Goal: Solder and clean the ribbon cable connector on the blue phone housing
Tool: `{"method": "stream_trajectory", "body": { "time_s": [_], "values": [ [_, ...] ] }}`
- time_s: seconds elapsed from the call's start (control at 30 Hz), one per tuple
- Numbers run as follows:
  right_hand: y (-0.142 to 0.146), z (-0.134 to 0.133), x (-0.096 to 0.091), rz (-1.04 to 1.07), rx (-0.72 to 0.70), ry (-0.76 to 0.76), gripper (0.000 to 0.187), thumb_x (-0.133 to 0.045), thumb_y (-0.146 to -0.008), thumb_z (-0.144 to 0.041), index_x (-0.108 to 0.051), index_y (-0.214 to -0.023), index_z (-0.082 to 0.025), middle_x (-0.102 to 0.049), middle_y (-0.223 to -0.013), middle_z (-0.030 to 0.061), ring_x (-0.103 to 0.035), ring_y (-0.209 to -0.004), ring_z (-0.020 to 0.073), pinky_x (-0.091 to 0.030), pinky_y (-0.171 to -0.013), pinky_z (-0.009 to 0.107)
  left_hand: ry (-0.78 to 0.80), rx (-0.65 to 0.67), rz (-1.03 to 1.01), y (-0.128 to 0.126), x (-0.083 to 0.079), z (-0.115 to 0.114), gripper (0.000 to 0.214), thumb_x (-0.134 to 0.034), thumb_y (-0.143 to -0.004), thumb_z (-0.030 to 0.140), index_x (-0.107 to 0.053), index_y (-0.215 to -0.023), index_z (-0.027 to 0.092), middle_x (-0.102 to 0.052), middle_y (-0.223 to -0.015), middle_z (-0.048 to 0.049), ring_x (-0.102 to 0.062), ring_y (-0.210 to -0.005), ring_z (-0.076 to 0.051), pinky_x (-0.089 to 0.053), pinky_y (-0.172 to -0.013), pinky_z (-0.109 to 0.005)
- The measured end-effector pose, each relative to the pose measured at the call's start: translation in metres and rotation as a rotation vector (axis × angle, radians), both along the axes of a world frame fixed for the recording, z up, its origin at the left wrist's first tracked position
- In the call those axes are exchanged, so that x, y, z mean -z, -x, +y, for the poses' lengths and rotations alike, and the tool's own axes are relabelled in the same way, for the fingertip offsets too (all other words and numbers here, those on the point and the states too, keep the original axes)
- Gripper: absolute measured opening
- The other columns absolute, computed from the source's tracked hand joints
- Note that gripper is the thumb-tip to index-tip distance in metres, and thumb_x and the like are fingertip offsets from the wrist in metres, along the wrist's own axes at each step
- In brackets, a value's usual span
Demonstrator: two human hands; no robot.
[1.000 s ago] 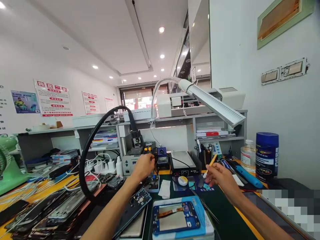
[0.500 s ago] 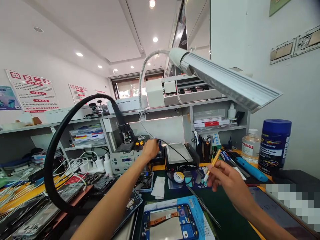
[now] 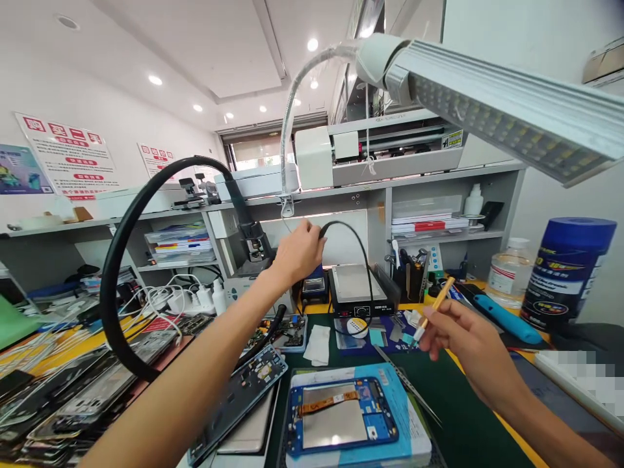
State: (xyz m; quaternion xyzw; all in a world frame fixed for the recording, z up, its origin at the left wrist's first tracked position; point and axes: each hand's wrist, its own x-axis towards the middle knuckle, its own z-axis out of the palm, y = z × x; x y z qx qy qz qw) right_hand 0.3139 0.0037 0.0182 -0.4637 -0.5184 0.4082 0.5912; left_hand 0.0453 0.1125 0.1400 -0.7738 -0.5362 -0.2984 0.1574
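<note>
My left hand (image 3: 298, 250) is raised over the back of the bench, fingers closed round a black-corded tool. Its black cord (image 3: 351, 227) arches out to the right; the rest of the tool is hidden in the fist. My right hand (image 3: 461, 335) pinches a small brush (image 3: 437, 303) with a yellow handle and pale lower end, tip tilted down above the mat. Between and below the hands lies an opened blue phone frame (image 3: 390, 426) with an orange ribbon cable (image 3: 327, 403), on a light blue box (image 3: 409, 416).
Metal tweezers (image 3: 412, 387) lie right of the phone frame. A flat heating plate (image 3: 353, 284), a round white tub (image 3: 357, 327) and a tissue (image 3: 318, 344) are behind it. Phone parts (image 3: 92, 390) crowd the left. A blue can (image 3: 568, 273) stands right. A lamp (image 3: 507, 104) hangs above.
My left hand has lifted away from the equipment at the back, bringing the black cord up with it. My right hand keeps the brush in a similar pinch. The view has shifted.
</note>
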Motion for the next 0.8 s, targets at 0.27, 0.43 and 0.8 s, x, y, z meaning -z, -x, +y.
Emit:
{"method": "stream_trajectory", "body": {
  "time_s": [0.27, 0.43, 0.8],
  "values": [
    [0.011, -0.012, -0.002, 0.077, -0.084, 0.115, 0.047, -0.08, -0.08, -0.06, -0.056, -0.067, -0.021, -0.06, -0.053, -0.004, -0.056, -0.045, 0.0124, -0.046, -0.046, 0.024, 0.101, 0.304, -0.317, 0.008, -0.009, -0.085, 0.024, -0.051, -0.104, 0.035, -0.053, -0.085, 0.021, -0.068, -0.073, 0.0005, -0.059, -0.059, -0.013, -0.045, -0.059, -0.028],
    [0.018, -0.019, -0.002, 0.11, -0.137, 0.181, 0.04, -0.073, -0.09, -0.055, -0.058, -0.074, -0.022, -0.061, -0.056, -0.0039, -0.055, -0.045, 0.0117, -0.046, -0.045, 0.023, 0.348, 0.449, -0.596, 0.009, 0.033, -0.099, 0.032, -0.046, -0.106, 0.048, -0.046, -0.088, 0.023, -0.071, -0.078, 0.0028, -0.055, -0.044, -0.008, -0.042, -0.041, -0.021],
    [0.031, -0.025, 0.01, -0.121, -0.269, 0.154, 0.035, -0.071, -0.093, -0.054, -0.066, -0.092, -0.019, -0.072, -0.074, 0.0012, -0.063, -0.054, 0.0123, -0.05, -0.05, 0.023, 0.542, 0.615, -0.95, 0.011, 0.067, -0.096, 0.03, -0.057, -0.103, 0.045, -0.058, -0.126, 0.025, -0.064, -0.088, 0.0029, -0.051, -0.053, -0.007, -0.05, -0.042, -0.018]
  ]
}}
